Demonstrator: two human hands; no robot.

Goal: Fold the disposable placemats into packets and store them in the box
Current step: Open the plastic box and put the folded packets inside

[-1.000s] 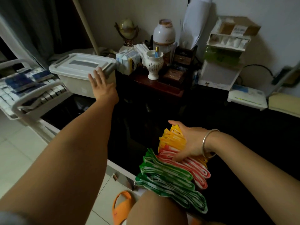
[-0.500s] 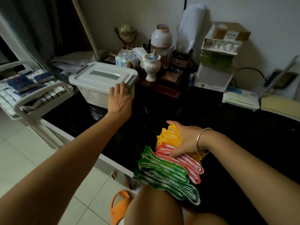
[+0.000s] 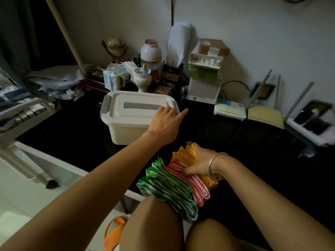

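While the white box (image 3: 130, 127) stood on the dark table (image 3: 253, 142) with its one lid (image 3: 137, 100) closed, we laid the left hand (image 3: 165, 122) on the lid's right end. Its fingers (image 3: 167, 110) lay straight and loose, gripping nothing, and the thumb stuck out past the box edge. Of the two grey latches, one (image 3: 174, 104) sat just at the fingertips and the other (image 3: 106, 105) well beyond them at the far end. Our right hand (image 3: 201, 163), with one bracelet (image 3: 213, 160) at the wrist, gripped the folded placemats, which lay in three colour groups near the table's front edge. Its fingers curled over the yellow packets (image 3: 184, 154), its thumb pressed the red packets (image 3: 197, 185), and the green packets (image 3: 168, 185) lay just past the thumb, untouched. We could not count the packets within each group.
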